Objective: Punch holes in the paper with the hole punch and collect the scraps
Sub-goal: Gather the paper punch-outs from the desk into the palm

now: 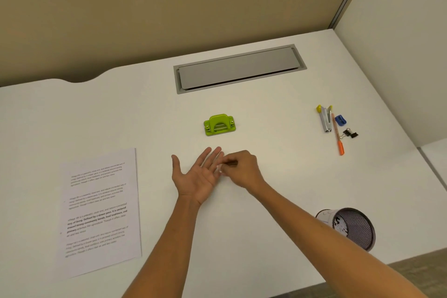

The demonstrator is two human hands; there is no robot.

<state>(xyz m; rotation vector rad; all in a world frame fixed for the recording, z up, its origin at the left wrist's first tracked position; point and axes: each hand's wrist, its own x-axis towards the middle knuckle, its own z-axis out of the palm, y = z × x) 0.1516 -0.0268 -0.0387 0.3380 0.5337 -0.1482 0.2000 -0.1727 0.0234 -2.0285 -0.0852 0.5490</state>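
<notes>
A green hole punch sits upright on the white desk, beyond my hands. A printed sheet of paper lies flat at the left, with small holes along its left edge. My left hand lies palm up on the desk with fingers straight. My right hand is right beside it, fingertips pinched together at the left hand's fingers over small white scraps, which are blurred and hard to make out.
A mesh cup lies tipped at the front right, near my right forearm. A stapler, blue sharpener, orange pen and binder clip lie at the far right. A grey cable hatch is set into the desk's back.
</notes>
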